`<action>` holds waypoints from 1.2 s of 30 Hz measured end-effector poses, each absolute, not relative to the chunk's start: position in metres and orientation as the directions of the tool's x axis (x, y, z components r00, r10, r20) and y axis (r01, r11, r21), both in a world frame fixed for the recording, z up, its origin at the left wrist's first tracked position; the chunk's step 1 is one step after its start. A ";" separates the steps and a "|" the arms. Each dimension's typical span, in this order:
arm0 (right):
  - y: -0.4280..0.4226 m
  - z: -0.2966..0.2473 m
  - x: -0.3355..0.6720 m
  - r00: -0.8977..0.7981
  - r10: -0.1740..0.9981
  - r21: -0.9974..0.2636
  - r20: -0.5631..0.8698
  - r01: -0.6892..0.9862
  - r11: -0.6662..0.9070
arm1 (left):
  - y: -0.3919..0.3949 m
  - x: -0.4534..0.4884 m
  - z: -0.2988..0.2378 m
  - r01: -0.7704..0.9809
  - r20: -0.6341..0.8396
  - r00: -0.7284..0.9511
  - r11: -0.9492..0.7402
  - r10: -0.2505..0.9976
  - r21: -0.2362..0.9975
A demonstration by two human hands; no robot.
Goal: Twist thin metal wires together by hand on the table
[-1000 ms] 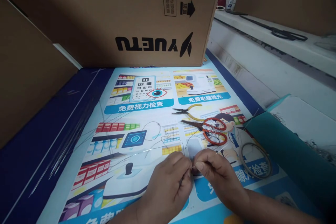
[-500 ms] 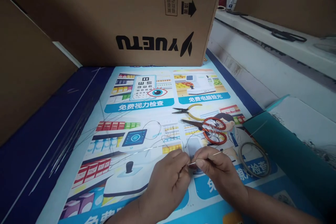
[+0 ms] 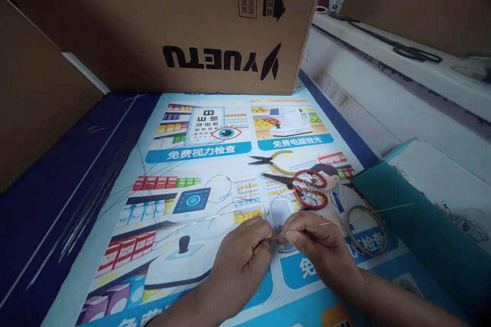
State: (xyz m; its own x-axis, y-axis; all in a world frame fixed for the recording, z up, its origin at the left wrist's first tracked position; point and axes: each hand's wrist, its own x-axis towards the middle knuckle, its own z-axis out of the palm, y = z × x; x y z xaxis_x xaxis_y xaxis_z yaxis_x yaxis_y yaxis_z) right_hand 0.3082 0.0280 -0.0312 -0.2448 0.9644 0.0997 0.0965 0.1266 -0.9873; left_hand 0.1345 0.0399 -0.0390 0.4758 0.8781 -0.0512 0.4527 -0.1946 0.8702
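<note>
My left hand (image 3: 245,260) is closed in a pinch on a thin wire (image 3: 276,237) at the middle of the table. Close on its right, my right hand (image 3: 316,240) grips the same wire between thumb and forefinger. The wire's free end sticks out to the right past my right hand. Just beyond my hands lie orange-handled scissors (image 3: 310,206) and yellow-handled pliers (image 3: 282,169). A short heap of bent silvery wire pieces (image 3: 310,189) rests over the scissors' handles. A coil of grey wire (image 3: 349,235) lies right of my right hand.
A large cardboard box (image 3: 215,15) stands at the back. Long straight wires (image 3: 76,230) lie along the left side. A teal box (image 3: 406,230) with wire scraps (image 3: 462,225) is at the right, below a white ledge (image 3: 383,41) holding black scissors (image 3: 416,53). A printed sheet (image 3: 264,281) covers the table.
Both hands keep hold of the wire and stay close together. The wire's free end at the right now points farther right and is flatter. The whole view has shifted slightly.
</note>
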 end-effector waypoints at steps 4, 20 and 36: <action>0.033 -0.020 0.319 -0.174 0.970 -0.983 0.172 0.041 0.181 | 0.043 0.130 -0.038 0.431 -0.072 0.439 -0.139 0.896 0.892; 0.040 -0.030 0.333 -0.378 0.924 -0.675 0.051 0.669 0.311 | 0.042 0.128 -0.051 0.515 0.054 0.650 -0.492 0.758 0.702; 0.037 -0.032 0.329 -0.471 0.882 -0.562 0.005 0.728 0.392 | 0.047 0.129 -0.048 0.554 -0.025 0.666 -0.472 0.745 0.686</action>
State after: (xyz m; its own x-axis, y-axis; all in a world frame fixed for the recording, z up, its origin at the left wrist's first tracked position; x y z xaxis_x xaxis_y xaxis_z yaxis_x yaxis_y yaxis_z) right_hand 0.3289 0.0373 -0.0323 -0.4714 0.8819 0.0048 0.7284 0.3924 -0.5616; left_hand 0.1293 0.0473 -0.0483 0.6661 0.7455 -0.0246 0.5535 -0.4720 0.6862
